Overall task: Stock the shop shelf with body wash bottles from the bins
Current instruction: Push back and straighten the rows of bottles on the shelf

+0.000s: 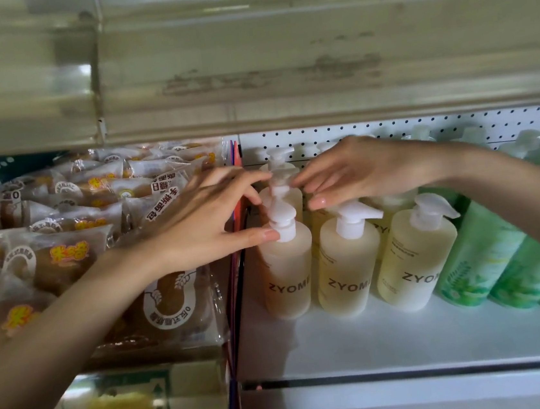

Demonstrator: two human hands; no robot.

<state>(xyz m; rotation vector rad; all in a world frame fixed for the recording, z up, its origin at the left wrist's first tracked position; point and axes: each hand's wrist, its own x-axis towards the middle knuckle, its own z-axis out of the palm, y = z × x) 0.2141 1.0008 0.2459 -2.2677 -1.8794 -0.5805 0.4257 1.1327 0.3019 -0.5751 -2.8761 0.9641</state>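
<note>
The left hand (203,218), fingers spread, sets its thumb tip on the white pump collar of the near-left body wash bottle (288,269). The right hand (359,170), fingers loosely straight, touches the rear bottle (286,195) at its pump. The smooth, cream, translucent cylinders stand upright on the white shelf (345,347). Green bottles (479,254) stand to the right, crinkly bread packets (62,228) lie to the left.

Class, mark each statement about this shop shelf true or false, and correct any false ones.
Three ZYOMI bottles stand in the front row. True.
The green bottles stand left of them. False: they stand to their right.
The left hand touches the front-left bottle's pump with its thumb. True.
The right hand holds a green bottle. False: its fingers reach a white pump behind the front row.
Wrapped bread fills the section to the left. True.
</note>
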